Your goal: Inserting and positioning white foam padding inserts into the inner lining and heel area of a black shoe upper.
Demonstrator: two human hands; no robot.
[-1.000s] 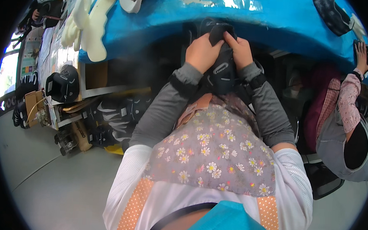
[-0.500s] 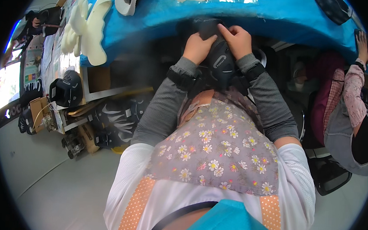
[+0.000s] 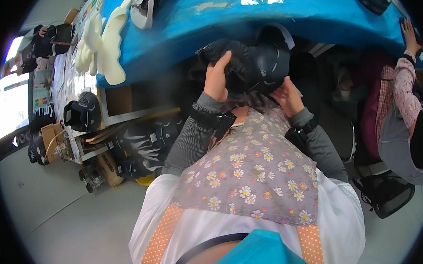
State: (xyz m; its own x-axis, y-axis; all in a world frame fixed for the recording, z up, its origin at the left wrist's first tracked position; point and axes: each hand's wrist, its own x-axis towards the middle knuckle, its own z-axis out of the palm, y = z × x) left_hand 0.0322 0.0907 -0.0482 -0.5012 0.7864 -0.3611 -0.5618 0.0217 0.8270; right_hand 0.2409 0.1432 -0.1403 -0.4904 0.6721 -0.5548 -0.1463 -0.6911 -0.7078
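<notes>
A black shoe upper (image 3: 272,58), mesh on its left part and smooth with small pale marks on its right part, is held between my two hands below the edge of the blue-covered table (image 3: 202,25). My left hand (image 3: 217,82) grips the mesh part, thumb on top and fingers hidden beneath. The smooth rounded end rests in my right hand (image 3: 288,97), its fingers curled at the lower right edge. A pale curved strip shows at the upper right of the upper. Both of my forearms wear grey striped sleeves with dark bands at the wrists.
Cream foam pieces (image 3: 113,48) and a white-soled shoe (image 3: 142,9) are at the table's left. Black shoe uppers (image 3: 146,140) lie on a low rack, another black upper (image 3: 82,112) above it. At right, a co-worker's hand (image 3: 409,37) touches the table; a black-framed seat (image 3: 392,199) stands below.
The shoe upper has been turned from pointing toward me to lying crosswise. My right hand has moved down and toward me; my left hand has come slightly nearer to me.
</notes>
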